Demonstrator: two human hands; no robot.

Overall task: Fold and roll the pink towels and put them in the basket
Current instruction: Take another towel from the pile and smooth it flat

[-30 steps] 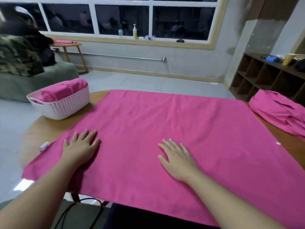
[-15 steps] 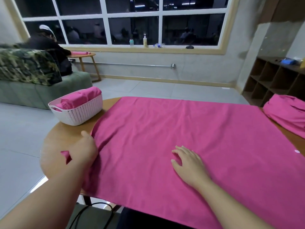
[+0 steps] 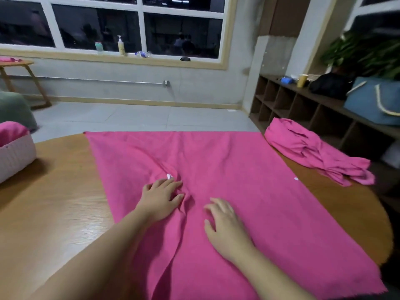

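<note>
Pink towel (image 3: 249, 191) is spread across the round wooden desk (image 3: 54, 208), folded over at its left side, with creases gathered near its middle. Left hand (image 3: 161, 197) is laid on the creased fold, fingers loosely bent; whether cloth is pinched cannot be told. Right hand (image 3: 225, 224) is rested flat just beside it, fingers relaxed. Basket (image 3: 15, 156) with rolled towel is seen far left; heap of pink towels (image 3: 313, 150) far right.

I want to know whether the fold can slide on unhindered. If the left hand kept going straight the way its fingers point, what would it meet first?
The left hand points up and to the right across the spread pink towel. First in line is the small white tag and the bunched wrinkle at its fingertips; beyond that, only flat towel shows.
</note>
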